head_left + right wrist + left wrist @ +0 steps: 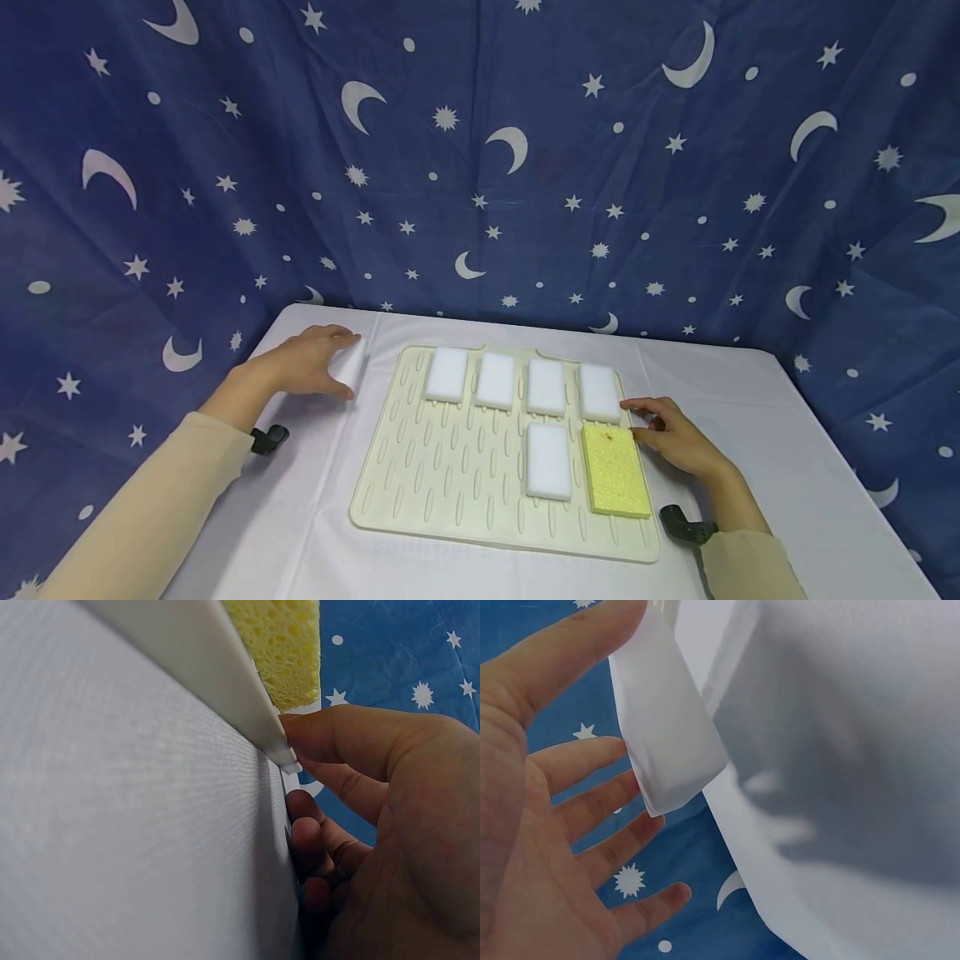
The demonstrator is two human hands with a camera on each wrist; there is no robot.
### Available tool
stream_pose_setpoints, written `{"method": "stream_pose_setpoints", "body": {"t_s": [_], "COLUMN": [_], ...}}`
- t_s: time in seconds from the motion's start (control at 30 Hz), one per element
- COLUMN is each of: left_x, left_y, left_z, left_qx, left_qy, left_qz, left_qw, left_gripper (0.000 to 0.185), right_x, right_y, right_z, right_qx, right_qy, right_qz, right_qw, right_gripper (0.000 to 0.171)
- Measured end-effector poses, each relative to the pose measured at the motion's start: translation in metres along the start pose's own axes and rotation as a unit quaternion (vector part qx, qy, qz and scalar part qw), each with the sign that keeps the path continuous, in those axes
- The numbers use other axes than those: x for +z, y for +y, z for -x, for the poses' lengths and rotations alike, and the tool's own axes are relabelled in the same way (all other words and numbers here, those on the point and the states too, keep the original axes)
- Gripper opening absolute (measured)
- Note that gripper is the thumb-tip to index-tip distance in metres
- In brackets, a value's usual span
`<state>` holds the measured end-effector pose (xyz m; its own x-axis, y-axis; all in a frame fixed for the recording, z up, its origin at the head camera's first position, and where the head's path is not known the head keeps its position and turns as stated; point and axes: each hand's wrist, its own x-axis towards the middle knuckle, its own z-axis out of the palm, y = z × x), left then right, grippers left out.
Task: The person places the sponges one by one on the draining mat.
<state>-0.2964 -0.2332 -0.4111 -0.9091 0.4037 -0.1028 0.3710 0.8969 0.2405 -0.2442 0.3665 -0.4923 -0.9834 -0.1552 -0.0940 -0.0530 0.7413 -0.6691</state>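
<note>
Over the table's left side, my left hand [303,362] pinches a white sponge block [667,712] between thumb and fingertips. The block stands on edge, narrow in the head view. At the right edge of a cream drying mat [420,500], my right hand [678,437] touches the rim with its thumb and index finger, the other fingers loosely bent below. A yellow sponge [617,471] lies on the mat by that thumb. Near the index fingertip is a white sponge block [600,392], last of a row along the mat's back.
Another white block [548,461] lies left of the yellow sponge, in front of the back row. Oval ridges cover the mat. A white cloth [750,425] covers the table, and a blue star-and-moon curtain [480,167] hangs behind and at both sides.
</note>
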Motion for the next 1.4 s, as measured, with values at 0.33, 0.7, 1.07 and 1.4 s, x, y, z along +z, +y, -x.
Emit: {"method": "stream_pose_setpoints", "body": {"t_s": [0.33,0.7,1.07,1.4], "left_x": [-0.003,-0.003,-0.002,-0.001], "left_y": [0.015,0.03,0.041,0.055], "left_z": [0.005,0.01,0.012,0.016], "left_qx": [0.007,0.024,0.031,0.041], "left_qy": [0.005,0.017,0.026,0.033], "left_qz": [-0.015,-0.025,-0.025,-0.024], "left_qw": [0.9999,0.9993,0.9989,0.9983], "left_gripper": [0.1,0.099,0.1,0.1], "right_x": [0.0,0.0,0.0,-0.001], "right_y": [0.002,0.002,-0.002,-0.002], "right_z": [0.001,0.002,0.004,0.005], "right_qx": [-0.007,-0.005,-0.007,-0.01], "right_qy": [-0.003,-0.001,0.0,-0.003], "right_qz": [-0.006,0.0,0.007,0.004], "right_qw": [1.0,1.0,1.0,1.0], "right_gripper": [0.047,0.047,0.047,0.047]}}
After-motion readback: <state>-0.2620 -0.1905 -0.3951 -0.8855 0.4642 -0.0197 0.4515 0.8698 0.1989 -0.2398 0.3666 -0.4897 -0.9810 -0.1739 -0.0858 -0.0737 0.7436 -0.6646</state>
